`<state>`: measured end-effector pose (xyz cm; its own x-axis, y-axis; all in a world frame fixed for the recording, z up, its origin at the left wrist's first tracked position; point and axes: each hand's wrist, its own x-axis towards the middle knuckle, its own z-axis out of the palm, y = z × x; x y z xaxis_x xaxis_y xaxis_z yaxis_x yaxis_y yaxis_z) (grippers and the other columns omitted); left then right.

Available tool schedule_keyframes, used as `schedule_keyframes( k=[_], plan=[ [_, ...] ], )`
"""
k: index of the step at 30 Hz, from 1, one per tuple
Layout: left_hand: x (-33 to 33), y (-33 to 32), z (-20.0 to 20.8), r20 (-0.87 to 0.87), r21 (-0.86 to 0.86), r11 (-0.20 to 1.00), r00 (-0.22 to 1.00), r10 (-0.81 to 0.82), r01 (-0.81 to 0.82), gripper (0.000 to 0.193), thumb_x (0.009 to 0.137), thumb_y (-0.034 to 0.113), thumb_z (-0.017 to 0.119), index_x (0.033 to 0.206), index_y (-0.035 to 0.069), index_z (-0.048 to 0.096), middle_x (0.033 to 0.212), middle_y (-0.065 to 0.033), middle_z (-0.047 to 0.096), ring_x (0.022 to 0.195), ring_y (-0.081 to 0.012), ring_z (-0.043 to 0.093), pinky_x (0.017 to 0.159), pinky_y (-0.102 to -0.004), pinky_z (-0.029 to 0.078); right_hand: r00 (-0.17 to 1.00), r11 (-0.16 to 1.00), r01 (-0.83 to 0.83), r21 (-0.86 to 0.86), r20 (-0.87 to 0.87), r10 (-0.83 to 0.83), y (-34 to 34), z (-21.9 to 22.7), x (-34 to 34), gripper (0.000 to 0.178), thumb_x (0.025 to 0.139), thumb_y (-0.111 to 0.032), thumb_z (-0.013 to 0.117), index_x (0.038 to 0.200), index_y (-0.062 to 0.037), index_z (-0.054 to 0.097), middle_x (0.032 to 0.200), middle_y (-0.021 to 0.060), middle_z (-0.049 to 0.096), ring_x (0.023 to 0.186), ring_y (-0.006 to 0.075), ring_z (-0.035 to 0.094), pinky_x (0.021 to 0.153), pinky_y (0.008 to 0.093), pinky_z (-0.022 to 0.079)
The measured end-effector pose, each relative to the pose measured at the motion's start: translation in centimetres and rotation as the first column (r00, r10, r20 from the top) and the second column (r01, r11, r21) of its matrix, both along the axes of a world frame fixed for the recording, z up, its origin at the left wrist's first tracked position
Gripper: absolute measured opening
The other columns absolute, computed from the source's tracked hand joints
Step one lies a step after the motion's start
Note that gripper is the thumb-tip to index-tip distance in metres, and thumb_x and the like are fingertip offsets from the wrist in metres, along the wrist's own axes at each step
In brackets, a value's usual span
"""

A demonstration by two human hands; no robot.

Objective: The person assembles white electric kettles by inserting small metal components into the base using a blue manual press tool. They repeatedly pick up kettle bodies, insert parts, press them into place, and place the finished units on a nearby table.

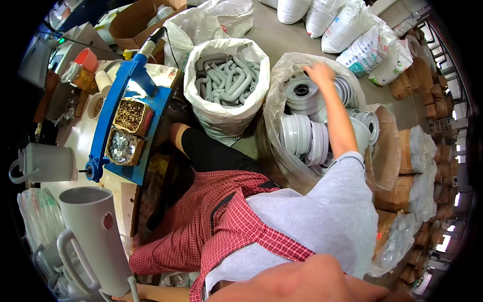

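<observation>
My right hand [320,73] reaches over a clear plastic bag [274,95] of grey round plastic parts, its fingers stretched out and apart above them. I see nothing held in it. Stacked flanged rings [297,133] and a round part with a dark centre [302,90] lie in the bag. At the lower left edge, my left hand [122,297] is by the base of a tall grey plastic jug [90,226] with a side handle and an oval hole. Its fingers are mostly hidden and cut off by the picture's edge.
A white sack [221,118] holds grey curved handles [231,75]. On the bench [60,136] stand a blue press [118,100], trays of brass-coloured bits [130,115] and silvery pieces [122,146], and another grey jug [48,162]. Filled sacks [347,30] and cartons [395,194] line the right.
</observation>
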<state>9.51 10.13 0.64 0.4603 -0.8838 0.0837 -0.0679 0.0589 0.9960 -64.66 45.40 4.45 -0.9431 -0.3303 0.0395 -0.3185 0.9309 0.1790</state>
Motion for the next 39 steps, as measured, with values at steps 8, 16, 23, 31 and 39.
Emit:
schedule_keyframes(
  k=[8,16,23,31,39],
  plan=[
    [9.3,7.5,0.7,-0.102,-0.032,0.981,0.977,0.19,-0.194,0.038,0.103,0.037,0.039,0.11,0.004,0.057,0.103,-0.0055,0.063,0.093,-0.0159,0.062,0.08,-0.0329,0.053,0.483,0.531,0.716,-0.454,0.871,0.094,13.4,-4.2,-11.6,0.025,0.081,-0.03,0.065,0.086,-0.0062,0.059,0.058,0.0098,0.052,0.048,0.0229,0.055,0.042,0.0346,0.045],
    [14.3,19.2,0.9,-0.325,-0.119,0.933,0.902,0.286,-0.339,0.036,0.104,0.036,0.038,0.109,0.005,0.057,0.101,-0.0047,0.063,0.092,-0.0157,0.062,0.079,-0.0331,0.053,0.578,0.783,-0.346,-0.517,0.539,0.612,-10.5,5.6,4.5,0.056,0.068,-0.015,0.059,0.12,0.0048,0.054,0.109,0.0135,0.062,0.101,0.0233,0.058,0.093,0.0329,0.044],
    [10.9,27.6,0.1,-0.567,0.032,0.887,0.722,0.396,-0.461,0.052,0.104,0.044,0.034,0.125,0.001,0.054,0.112,-0.0091,0.064,0.099,-0.0219,0.062,0.088,-0.0366,0.051,-0.294,-0.05,-0.508,-0.86,0.119,0.948,-30.5,7.9,39.0,0.091,0.06,-0.044,0.088,0.128,0.0,0.048,0.111,0.0225,0.061,0.101,0.0336,0.062,0.086,0.0405,0.048],
    [7.6,30.7,-0.2,-0.536,0.047,0.793,0.654,0.534,-0.608,0.047,0.104,0.041,0.038,0.119,0.001,0.058,0.105,-0.0089,0.065,0.093,-0.0185,0.064,0.081,-0.0321,0.053,-0.515,-0.581,0.004,-0.814,-0.499,0.697,-32.2,2.7,52.8,0.076,0.064,-0.034,0.083,0.125,0.0059,0.059,0.095,0.0168,0.059,0.08,0.0259,0.058,0.07,0.035,0.049],
    [8.2,30.2,-0.5,-0.468,0.027,0.645,0.56,0.683,-0.764,0.045,0.102,0.041,0.042,0.111,0.003,0.062,0.096,-0.0075,0.067,0.081,-0.0174,0.065,0.073,-0.0286,0.054,-0.499,-0.54,0.11,-0.834,-0.517,0.696,-34.3,1.6,52.9,0.08,0.068,-0.048,0.078,0.12,0.0101,0.061,0.082,0.0104,0.051,0.069,0.0201,0.046,0.061,0.0317,0.037]
  ],
)
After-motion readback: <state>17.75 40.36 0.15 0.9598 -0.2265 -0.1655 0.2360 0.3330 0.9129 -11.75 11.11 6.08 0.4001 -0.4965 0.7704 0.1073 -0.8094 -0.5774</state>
